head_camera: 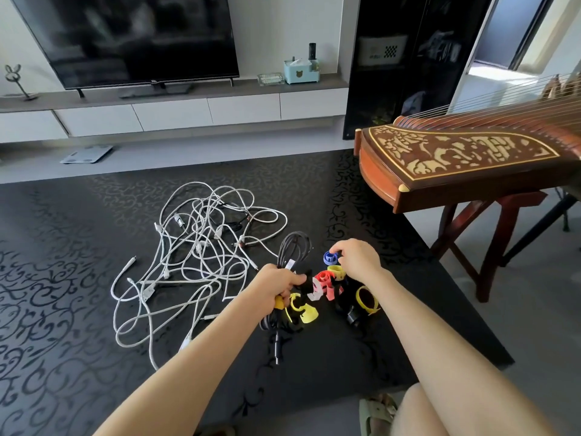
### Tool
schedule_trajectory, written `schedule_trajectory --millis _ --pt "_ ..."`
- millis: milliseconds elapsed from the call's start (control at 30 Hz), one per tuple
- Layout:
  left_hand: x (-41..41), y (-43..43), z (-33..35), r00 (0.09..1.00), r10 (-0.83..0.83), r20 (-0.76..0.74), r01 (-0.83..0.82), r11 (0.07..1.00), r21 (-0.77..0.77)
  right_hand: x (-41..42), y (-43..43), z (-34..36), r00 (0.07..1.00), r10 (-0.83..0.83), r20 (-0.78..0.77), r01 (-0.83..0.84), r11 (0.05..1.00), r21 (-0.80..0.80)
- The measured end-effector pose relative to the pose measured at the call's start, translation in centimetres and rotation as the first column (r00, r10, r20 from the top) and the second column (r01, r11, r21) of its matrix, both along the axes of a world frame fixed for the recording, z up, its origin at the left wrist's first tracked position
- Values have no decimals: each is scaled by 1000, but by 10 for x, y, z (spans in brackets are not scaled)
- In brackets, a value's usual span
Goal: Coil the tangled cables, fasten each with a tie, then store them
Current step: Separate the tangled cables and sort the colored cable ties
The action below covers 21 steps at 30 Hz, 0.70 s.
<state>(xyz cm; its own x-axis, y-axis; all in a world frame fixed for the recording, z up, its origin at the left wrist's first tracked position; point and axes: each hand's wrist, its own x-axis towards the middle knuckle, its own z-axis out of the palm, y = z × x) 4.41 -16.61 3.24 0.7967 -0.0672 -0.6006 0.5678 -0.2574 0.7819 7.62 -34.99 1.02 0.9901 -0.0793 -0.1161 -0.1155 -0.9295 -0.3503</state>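
a coiled black cable [294,247] is gripped in the left hand [276,286], fingers wrapped tight round its middle, above the dark patterned rug [63,278]. a blue tie [330,258] is pinched by the right hand [358,258] fingers. coloured ties [327,284] lie just beside. tangled white cables [195,247] are spread on the rug, left.

Matt patterned carpet [78,278]; smooth white cables [188,247] near its middle; glossy carved wooden zither [456,165] beyond its right edge.
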Motion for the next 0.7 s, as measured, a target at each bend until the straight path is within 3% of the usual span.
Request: schedule_trajectory --millis 67,267,400,533,700 --pt "2 -2 -3 1000 -16 15 15 999 43 7 -1 3 998 4 -64 -7 999 -39" --pt "5 -7 -8 997 -55 59 48 993 110 -1 -9 -5 996 54 -67 -50 997 66" --pt "2 -11 -7 993 -24 112 7 990 144 -8 -8 -12 996 -87 -6 86 967 239" --pt "-5 -15 6 982 24 187 -29 999 24 -20 -6 7 958 -215 192 100 874 476" --pt "-26 -30 31 946 -16 325 79 980 -180 -60 17 46 945 -263 193 10 615 789"
